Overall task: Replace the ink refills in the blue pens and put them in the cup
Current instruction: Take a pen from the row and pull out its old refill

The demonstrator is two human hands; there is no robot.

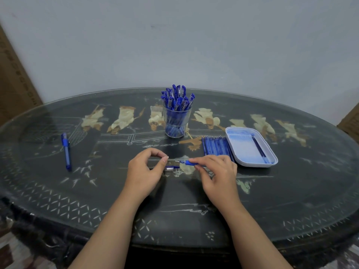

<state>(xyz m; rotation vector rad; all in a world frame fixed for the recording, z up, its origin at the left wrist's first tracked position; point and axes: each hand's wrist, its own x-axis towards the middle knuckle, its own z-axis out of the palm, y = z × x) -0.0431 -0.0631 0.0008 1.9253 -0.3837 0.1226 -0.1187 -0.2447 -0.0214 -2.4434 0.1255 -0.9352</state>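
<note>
Blue pen, one, tip leftward, pinched in curled right hand just above table centre; faint clear barrel pinched in left hand. Loose cap, one, lying beneath. Spare pen, one, far left. Cup, one, pen-filled, behind. Refills, rowed beside tray, right.

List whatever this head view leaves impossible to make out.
Head view only.
1. Whether the left hand pinches anything: its own fingertips cover the spot.
2. Rear of the blue pen in the right hand: hidden under the fingers.
3. Count of pens in the cup: they overlap.
4. Clear piece between the hands: small, blurred, partly behind the left hand.
</note>
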